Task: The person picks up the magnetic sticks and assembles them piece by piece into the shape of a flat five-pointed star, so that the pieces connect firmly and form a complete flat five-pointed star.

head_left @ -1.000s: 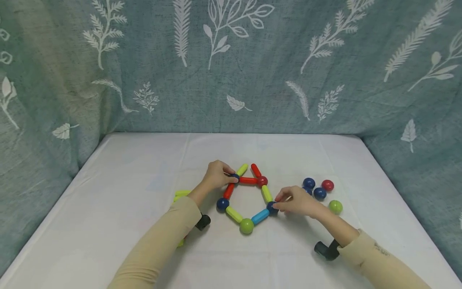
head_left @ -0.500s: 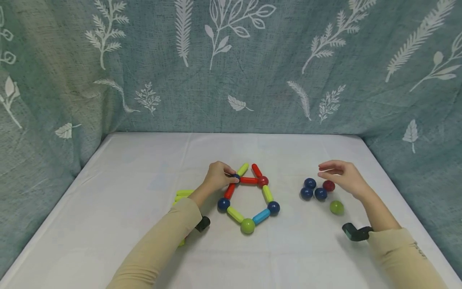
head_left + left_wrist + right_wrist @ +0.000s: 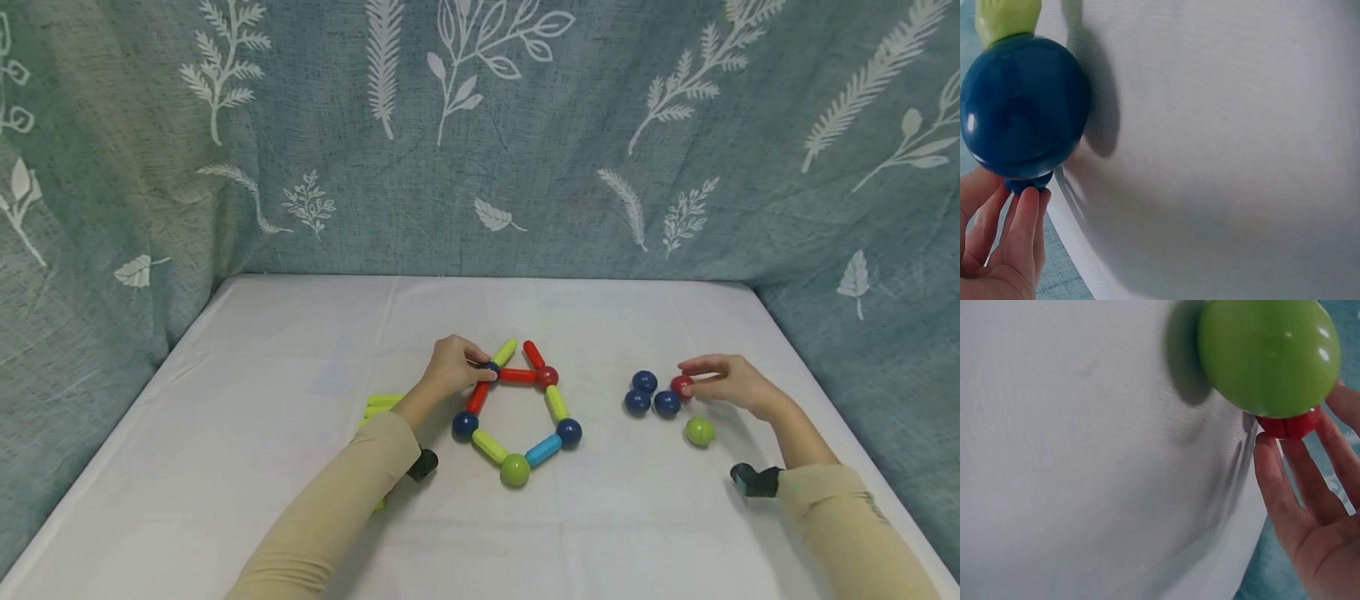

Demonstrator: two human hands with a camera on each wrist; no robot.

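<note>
My left hand (image 3: 452, 364) pinches a blue ball (image 3: 491, 367) at the upper left corner of a ring of toy sticks and balls. In the left wrist view that ball (image 3: 1027, 184) shows between the fingertips, mostly behind a larger-looking blue ball (image 3: 1022, 106). Over at the right, my right hand (image 3: 729, 387) has thumb and fingers around a loose red ball (image 3: 681, 386). A green ball (image 3: 1269, 356) partly covers it in the right wrist view. The ring's far side carries a red stick (image 3: 517, 376), a red ball (image 3: 547, 377) and two sticks pointing outward.
Several loose blue balls (image 3: 637, 402) lie left of the right hand, and a green ball (image 3: 700, 432) lies in front of it. Lime sticks (image 3: 384, 400) lie partly hidden under the left forearm. A patterned curtain (image 3: 480, 167) hangs behind the white table (image 3: 300, 333).
My right hand has left the blue ball at the ring's right corner, moved right, and come down onto the loose red ball. The left hand has stayed on its blue ball.
</note>
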